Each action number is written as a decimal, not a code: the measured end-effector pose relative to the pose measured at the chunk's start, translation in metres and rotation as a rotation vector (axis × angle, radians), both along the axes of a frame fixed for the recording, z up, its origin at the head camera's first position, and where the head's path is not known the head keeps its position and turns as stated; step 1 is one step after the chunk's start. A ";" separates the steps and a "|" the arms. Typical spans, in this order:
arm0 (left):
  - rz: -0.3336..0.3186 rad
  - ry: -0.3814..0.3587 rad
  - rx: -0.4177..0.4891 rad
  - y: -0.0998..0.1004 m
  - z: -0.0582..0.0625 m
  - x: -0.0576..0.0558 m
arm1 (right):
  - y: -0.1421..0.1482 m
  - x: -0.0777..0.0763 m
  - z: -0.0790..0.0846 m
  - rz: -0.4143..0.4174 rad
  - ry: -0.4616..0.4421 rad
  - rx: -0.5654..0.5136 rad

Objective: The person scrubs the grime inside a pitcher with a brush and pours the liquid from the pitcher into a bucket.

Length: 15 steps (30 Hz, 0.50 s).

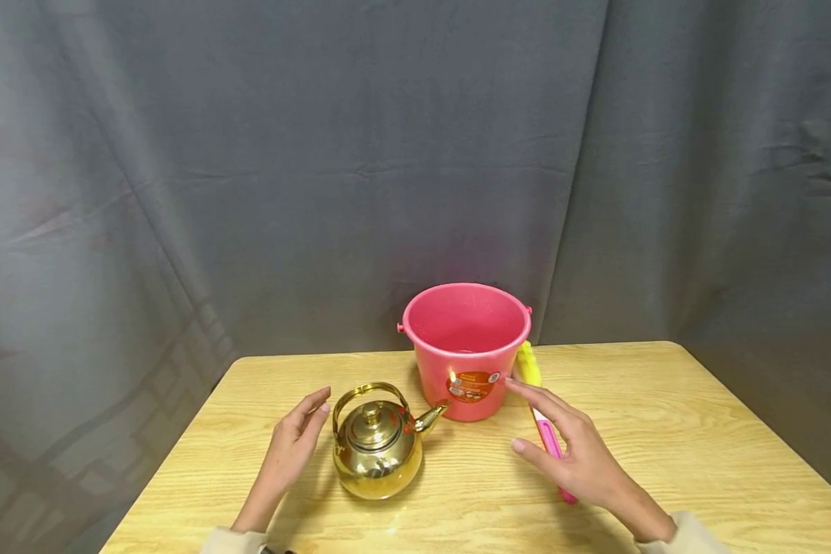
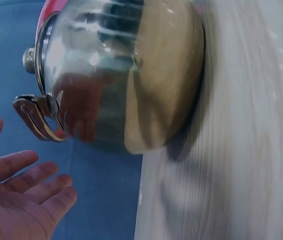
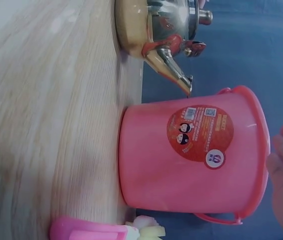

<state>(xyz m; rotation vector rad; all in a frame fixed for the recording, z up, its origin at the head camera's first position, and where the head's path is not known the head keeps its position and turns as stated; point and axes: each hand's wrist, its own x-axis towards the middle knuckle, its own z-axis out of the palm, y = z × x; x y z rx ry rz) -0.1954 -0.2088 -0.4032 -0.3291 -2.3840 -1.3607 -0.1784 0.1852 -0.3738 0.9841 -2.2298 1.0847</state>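
A shiny gold teakettle (image 1: 377,454) with its lid on and its handle raised stands on the wooden table, spout pointing right. Just left of it my left hand (image 1: 296,440) hovers with relaxed fingers, apart from the kettle (image 2: 126,75) in the left wrist view. Behind the spout stands a pink bucket (image 1: 467,362) with an orange label. My right hand (image 1: 571,446) is held in the air to the right, thumb and fingers spread, holding nothing. Beneath it lies a brush (image 1: 550,438) with a pink handle and yellow head, partly hidden by that hand.
The light wooden table (image 1: 665,431) ends at a back edge just behind the bucket. A grey curtain (image 1: 360,177) hangs behind and along both sides. In the right wrist view the bucket's handle (image 3: 216,219) hangs down behind its rim.
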 end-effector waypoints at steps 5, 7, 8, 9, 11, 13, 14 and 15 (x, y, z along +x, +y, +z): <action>-0.014 0.002 0.021 0.005 0.000 0.000 | -0.002 -0.002 -0.001 0.029 -0.007 -0.016; -0.012 -0.005 0.025 0.006 0.000 0.000 | -0.004 -0.003 -0.001 0.041 -0.012 -0.022; -0.011 -0.010 0.028 0.006 0.000 0.000 | -0.005 -0.003 -0.001 0.048 -0.007 -0.026; -0.009 -0.015 0.033 0.007 -0.001 -0.001 | -0.006 -0.003 -0.001 0.055 -0.001 -0.031; -0.009 -0.024 0.040 0.007 -0.001 -0.001 | -0.008 -0.003 0.000 0.064 0.004 -0.038; -0.007 -0.030 0.051 0.008 -0.002 -0.001 | -0.011 -0.003 0.000 0.067 0.008 -0.044; -0.007 -0.033 0.057 0.009 -0.002 0.000 | -0.012 -0.003 0.000 0.069 0.006 -0.048; -0.007 -0.035 0.062 0.009 -0.002 0.000 | -0.013 -0.003 0.000 0.069 0.003 -0.052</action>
